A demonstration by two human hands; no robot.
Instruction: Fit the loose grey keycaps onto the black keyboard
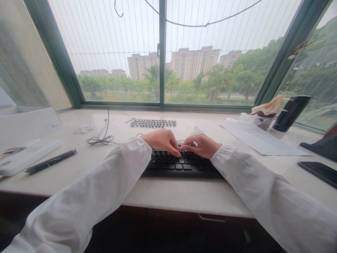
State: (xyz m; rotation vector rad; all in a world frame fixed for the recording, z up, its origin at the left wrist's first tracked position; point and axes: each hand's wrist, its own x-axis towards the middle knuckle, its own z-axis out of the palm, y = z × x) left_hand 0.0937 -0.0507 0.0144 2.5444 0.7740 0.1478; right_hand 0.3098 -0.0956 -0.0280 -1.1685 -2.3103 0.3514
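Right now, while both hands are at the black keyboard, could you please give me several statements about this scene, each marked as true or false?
1. The left hand and the right hand are over the black plastic keyboard. True.
2. The tall black bottle is left of the keyboard. False: the bottle is to its right.
3. The small dark keycaps lie in rows beyond the keyboard. True.
4. The thin dark cable is stretched straight. False: the cable lies looped.
5. The flat black phone is nearer the desk's front edge than the printed white sheet. True.
6. Both cloth sleeves are black. False: they are white.
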